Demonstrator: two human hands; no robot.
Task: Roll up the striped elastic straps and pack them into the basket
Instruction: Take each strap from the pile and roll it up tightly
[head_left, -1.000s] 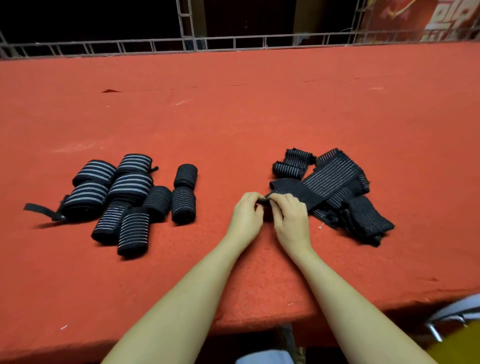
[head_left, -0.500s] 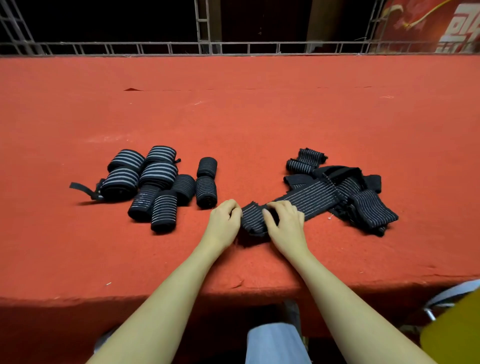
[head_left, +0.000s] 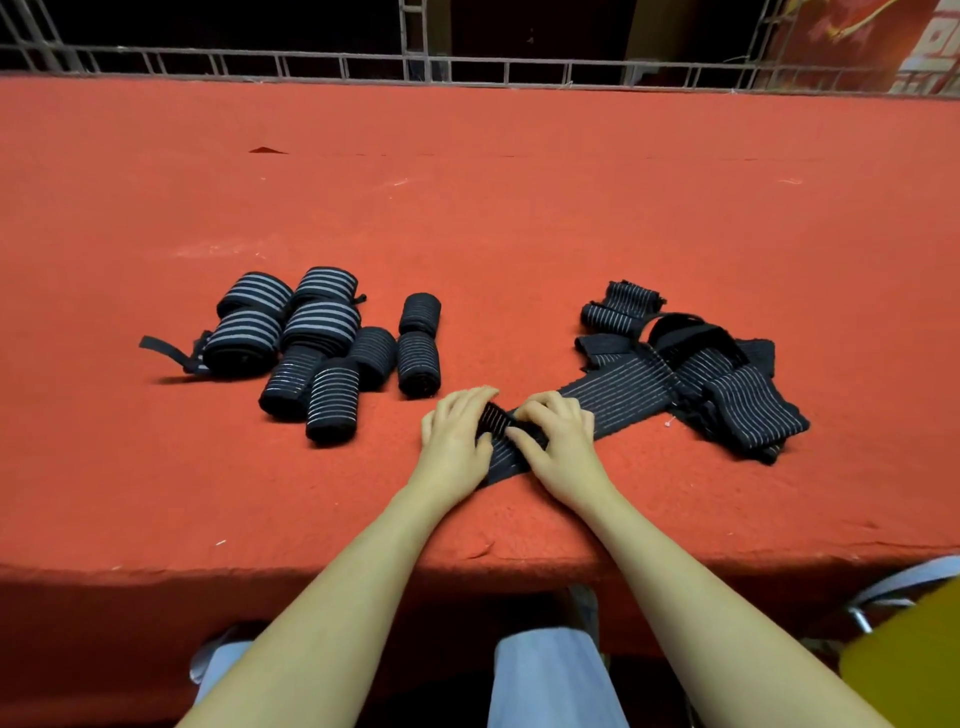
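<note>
Both hands work at the near edge of a table (head_left: 519, 208) covered in red felt. The left hand (head_left: 457, 441) and the right hand (head_left: 558, 441) sit side by side on the near end of one striped elastic strap (head_left: 613, 397), a black band with thin pale lines running along its length. The fingers of each hand are curled over a small roll (head_left: 496, 418) at that end, so each grip is closed round the rolled part, the left on its left side and the right on its right side. A short flat bit of the strap shows between the two wrists, lying on the felt. From the roll the strap runs flat away to the right and back, where its far end meets a loose heap of unrolled straps (head_left: 727, 384).

That heap lies to the right of the hands (several bands overlap, and their number cannot be told). One plain black band arches up over the top of it, and a short folded piece (head_left: 621, 306) lies at its far left corner.

To the left of the hands, well apart from the heap, stands a cluster of finished rolls (head_left: 311, 343) lying on their sides and touching one another. Some have broad pale stripes, others fine ones. A loose black tail (head_left: 166, 351) trails out from the leftmost roll onto the felt.

Along the table's far edge runs a metal railing (head_left: 467, 67). Below the near edge, the person's pale trousers (head_left: 545, 675) show between the forearms.
</note>
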